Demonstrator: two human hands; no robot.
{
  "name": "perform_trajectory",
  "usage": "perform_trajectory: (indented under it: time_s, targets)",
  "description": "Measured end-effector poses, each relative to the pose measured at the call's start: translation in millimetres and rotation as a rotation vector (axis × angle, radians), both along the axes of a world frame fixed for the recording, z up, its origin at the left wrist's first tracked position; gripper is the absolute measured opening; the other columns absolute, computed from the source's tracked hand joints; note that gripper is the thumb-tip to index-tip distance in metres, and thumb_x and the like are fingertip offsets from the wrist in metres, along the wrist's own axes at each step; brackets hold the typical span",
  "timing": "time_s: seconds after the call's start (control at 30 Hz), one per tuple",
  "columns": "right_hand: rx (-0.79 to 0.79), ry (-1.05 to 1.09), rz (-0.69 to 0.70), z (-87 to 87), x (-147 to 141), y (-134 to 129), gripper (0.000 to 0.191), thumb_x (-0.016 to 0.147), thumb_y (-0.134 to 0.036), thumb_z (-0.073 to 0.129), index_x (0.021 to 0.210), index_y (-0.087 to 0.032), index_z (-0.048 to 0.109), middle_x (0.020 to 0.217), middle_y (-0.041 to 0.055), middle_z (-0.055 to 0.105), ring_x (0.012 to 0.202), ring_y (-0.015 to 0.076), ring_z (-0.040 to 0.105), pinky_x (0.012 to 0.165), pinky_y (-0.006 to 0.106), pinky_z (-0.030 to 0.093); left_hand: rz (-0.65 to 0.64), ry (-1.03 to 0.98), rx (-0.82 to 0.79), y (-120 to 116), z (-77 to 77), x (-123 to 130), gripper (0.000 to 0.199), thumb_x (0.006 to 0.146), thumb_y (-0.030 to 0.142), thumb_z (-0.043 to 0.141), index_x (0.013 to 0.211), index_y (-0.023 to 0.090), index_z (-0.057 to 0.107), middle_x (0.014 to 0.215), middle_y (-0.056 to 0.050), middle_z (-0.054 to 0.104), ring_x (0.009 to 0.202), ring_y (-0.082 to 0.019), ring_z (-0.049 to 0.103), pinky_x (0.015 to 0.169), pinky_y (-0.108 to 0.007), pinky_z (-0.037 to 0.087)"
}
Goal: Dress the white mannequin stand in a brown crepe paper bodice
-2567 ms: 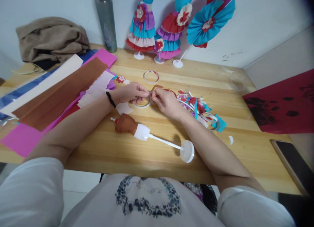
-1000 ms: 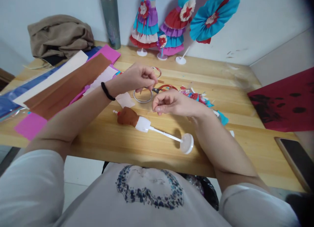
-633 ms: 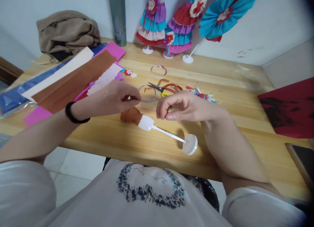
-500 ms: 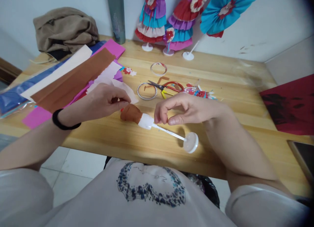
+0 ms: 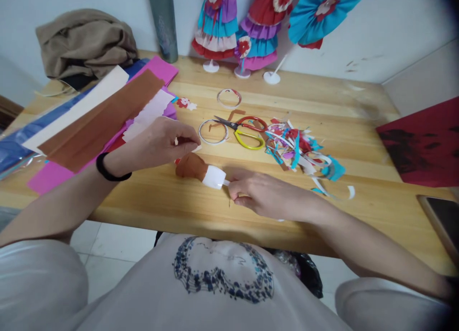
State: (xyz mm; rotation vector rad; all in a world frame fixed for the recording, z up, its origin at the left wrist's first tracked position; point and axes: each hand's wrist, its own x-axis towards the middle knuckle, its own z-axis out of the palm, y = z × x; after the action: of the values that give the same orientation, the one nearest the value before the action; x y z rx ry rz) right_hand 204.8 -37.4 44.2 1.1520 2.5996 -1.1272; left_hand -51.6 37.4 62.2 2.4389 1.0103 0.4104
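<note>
On the front part of the table lies a small figure with a brown paper-covered top (image 5: pixel 191 166), a white body (image 5: pixel 214 177) and a thin white stem (image 5: pixel 226 183). My right hand (image 5: pixel 256 191) is closed round that stem, just below the white body, and covers most of the stem and round base. Above the brown top hovers my left hand (image 5: pixel 175 139), thumb and fingers pinched together. A small bit of white paper (image 5: pixel 196 148) shows at its fingertips; the rest of that paper is hidden by the hand.
Scissors (image 5: pixel 239 126) lie beyond the figure, beside a ring of white tape (image 5: pixel 213 132) and another ring (image 5: pixel 229 98). Paper scraps (image 5: pixel 299 147) are heaped at right. Crepe paper strips (image 5: pixel 102 118) cover the left. Ruffled paper dresses (image 5: pixel 217 27) stand at the back near a bottle (image 5: pixel 163 25).
My right hand has come down from above the figure and closed on its stem. My left hand has shifted slightly right, taking the white paper with it. The scraps show more fully.
</note>
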Motion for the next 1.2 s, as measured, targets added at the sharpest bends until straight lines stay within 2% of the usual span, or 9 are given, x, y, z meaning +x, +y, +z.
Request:
perform_trajectory:
  time_s: [0.13, 0.27, 0.4, 0.53, 0.63, 0.8, 1.0, 1.13, 1.2]
  targets:
    - [-0.064, 0.067, -0.02, -10.1, 2, 4, 0.016, 0.084, -0.005, 0.052, 0.079, -0.016, 0.062, 0.085, 0.0049, 0.063, 0.076, 0.0155, 0.054, 0.069, 0.028, 0.038, 0.044, -0.06, -0.067, 6, -2.2, 1, 0.02, 0.088, 0.027, 0.056, 0.091, 0.016, 0.072, 0.078, -0.001, 0.072, 0.066, -0.011, 0.057, 0.063, -0.022, 0.04]
    - [-0.37, 0.211, -0.07, -11.4, 15, 20, 0.011, 0.089, -0.019, 0.055, 0.079, -0.017, 0.057, 0.075, -0.0001, 0.057, 0.068, 0.0121, 0.049, 0.065, 0.026, 0.039, 0.055, -0.07, -0.072, 8, 1.5, -1, 0.022, 0.09, 0.03, 0.057, 0.094, 0.015, 0.072, 0.082, -0.003, 0.072, 0.069, -0.012, 0.057, 0.066, -0.024, 0.042]
    - [-0.84, 0.343, -0.026, -14.1, 31, 43, 0.023, 0.09, -0.038, 0.063, 0.085, -0.015, 0.058, 0.093, 0.005, 0.064, 0.074, 0.0105, 0.057, 0.073, 0.027, 0.048, -0.162, -0.052, -0.071, 16, 1.0, -6, 0.035, 0.091, 0.04, 0.06, 0.114, 0.014, 0.068, 0.111, -0.009, 0.071, 0.099, -0.019, 0.061, 0.087, -0.03, 0.046]
    - [-0.915, 0.336, -0.026, -18.9, 43, 63, 0.028, 0.088, -0.043, 0.067, 0.09, -0.015, 0.063, 0.099, 0.0076, 0.069, 0.076, 0.0112, 0.063, 0.077, 0.028, 0.051, -0.337, 0.051, -0.021, 26, -11.8, -8, 0.066, 0.085, 0.046, 0.069, 0.141, 0.015, 0.05, 0.137, -0.014, 0.058, 0.125, -0.026, 0.052, 0.106, -0.037, 0.039]
    - [-0.852, 0.288, -0.068, -17.3, 46, 69, 0.025, 0.088, -0.041, 0.068, 0.089, -0.016, 0.064, 0.1, 0.008, 0.071, 0.08, 0.0136, 0.067, 0.079, 0.03, 0.052, -0.327, 0.163, -0.023, 28, -20.1, -5, 0.075, 0.082, 0.037, 0.073, 0.147, 0.017, 0.04, 0.144, -0.015, 0.051, 0.128, -0.027, 0.051, 0.105, -0.036, 0.039]
    - [-0.603, 0.218, -0.154, 1.1, 47, 66, 0.019, 0.086, -0.033, 0.066, 0.077, -0.017, 0.061, 0.089, 0.0035, 0.069, 0.083, 0.0145, 0.064, 0.076, 0.027, 0.047, -0.339, 0.187, -0.118, 24, -21.4, 2, 0.069, 0.089, 0.026, 0.064, 0.15, 0.013, 0.033, 0.144, -0.016, 0.051, 0.116, -0.021, 0.056, 0.1, -0.031, 0.042]
    - [-0.204, 0.06, -0.08, 21.2, 52, 64, 0.022, 0.089, -0.039, 0.057, 0.081, -0.019, 0.06, 0.076, 0.0006, 0.056, 0.071, 0.0148, 0.05, 0.065, 0.029, 0.04, -0.316, 0.085, -0.079, 29, -24.9, 7, 0.056, 0.092, 0.035, 0.059, 0.143, 0.018, 0.046, 0.144, -0.012, 0.054, 0.124, -0.023, 0.053, 0.103, -0.038, 0.044]
    - [0.108, 0.111, -0.227, 28.0, 44, 56, 0.018, 0.089, -0.035, 0.055, 0.081, -0.02, 0.057, 0.081, 0.0058, 0.059, 0.072, 0.018, 0.05, 0.069, 0.033, 0.039, -0.305, -0.004, 0.001, 32, -28.4, 15, 0.047, 0.087, 0.031, 0.064, 0.132, 0.02, 0.056, 0.147, -0.011, 0.052, 0.135, -0.023, 0.047, 0.111, -0.042, 0.039]
    - [0.093, 0.242, -0.266, 28.6, 35, 53, 0.019, 0.089, -0.038, 0.055, 0.08, -0.021, 0.057, 0.079, 0.0052, 0.059, 0.072, 0.0181, 0.05, 0.067, 0.032, 0.039, -0.329, -0.015, 0.038, 32, -27.6, 23, 0.037, 0.087, 0.025, 0.061, 0.123, 0.02, 0.061, 0.142, -0.011, 0.055, 0.134, -0.021, 0.048, 0.111, -0.04, 0.04]
